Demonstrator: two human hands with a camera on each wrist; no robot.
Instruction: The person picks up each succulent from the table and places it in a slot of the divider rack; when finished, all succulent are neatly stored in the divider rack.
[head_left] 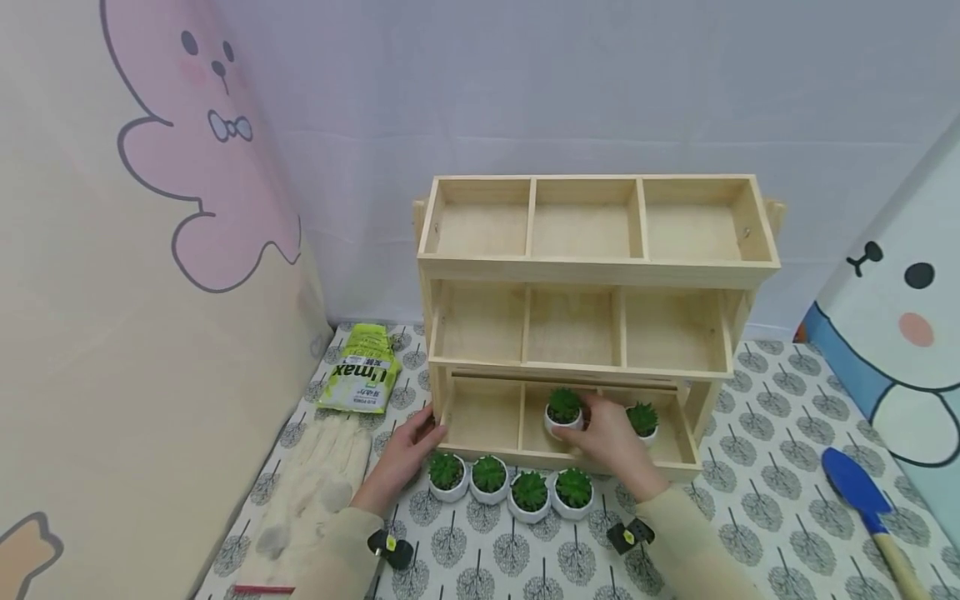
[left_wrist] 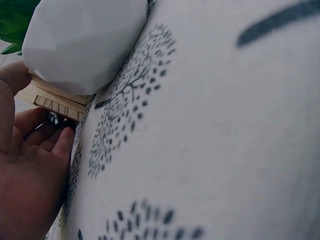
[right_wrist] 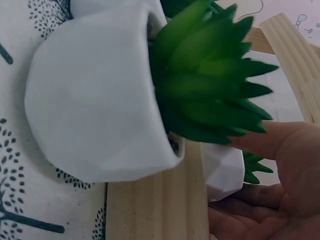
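A small potted succulent (head_left: 564, 410) in a white faceted pot is pinched between the thumb and fingers of my right hand (head_left: 611, 437), in the middle compartment of the wooden shelf's (head_left: 600, 268) bottom tier. In the right wrist view that white pot (right_wrist: 224, 167) shows partly behind a nearer one. Another succulent (head_left: 642, 419) stands in the bottom right compartment, partly covered by the right hand. My left hand (head_left: 405, 450) grips the bottom tier's left front corner; the left wrist view shows its thumb and fingers around the wooden edge (left_wrist: 60, 106).
Several potted succulents (head_left: 529, 493) line up on the patterned cloth before the shelf. To the left lie a green-yellow bag (head_left: 360, 371) and pale gloves (head_left: 315, 492). A blue trowel (head_left: 855, 483) with a wooden handle lies at the right. Behind the shelf hangs a pale curtain (head_left: 562, 92).
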